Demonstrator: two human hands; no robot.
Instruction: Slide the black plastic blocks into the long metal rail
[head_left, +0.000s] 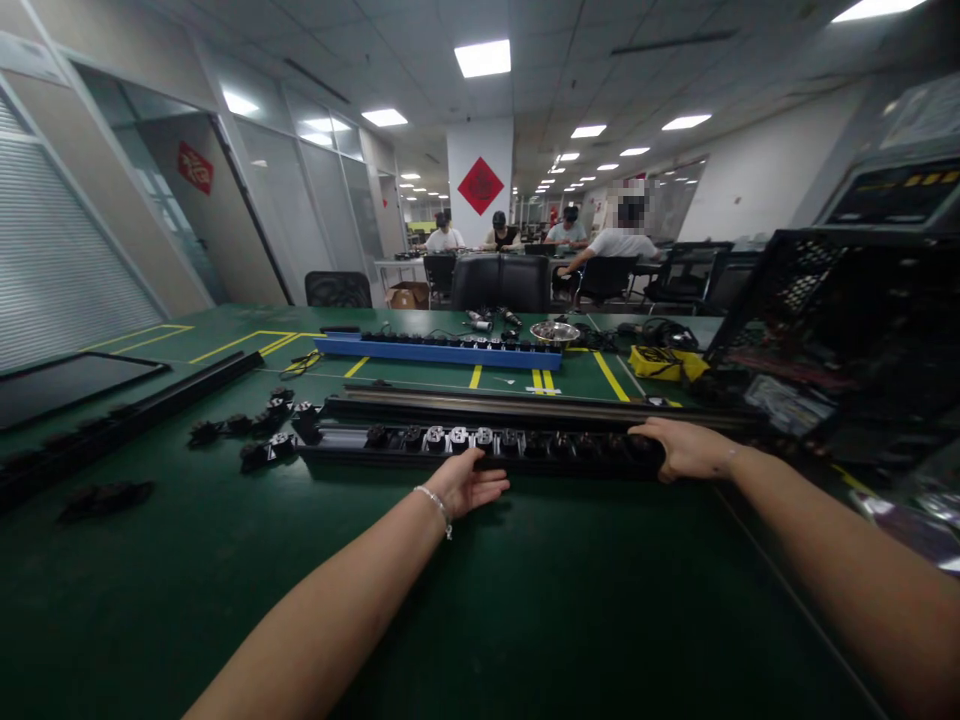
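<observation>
A long black power strip (pixel 442 462) with a row of socket modules lies across the green table in front of me. My left hand (pixel 471 484) is at the strip's near side, palm turned up, fingers stretched out, with the thumb against the upper edge. At the strip's right end, my right hand (pixel 686 448) is closed round the housing, its thumb on the near side. Left of the middle, a stretch of the channel shows no modules. Several loose black socket modules (pixel 259 425) lie off the left end.
Behind the strip lies a long dark rail (pixel 480 403), then a blue strip (pixel 442 352) with sockets. Another black rail (pixel 172 395) runs diagonally at left. A metal dish (pixel 555 331), a yellow container (pixel 664 363) and an open metal case (pixel 832 320) stand beyond. Several people sit farther back.
</observation>
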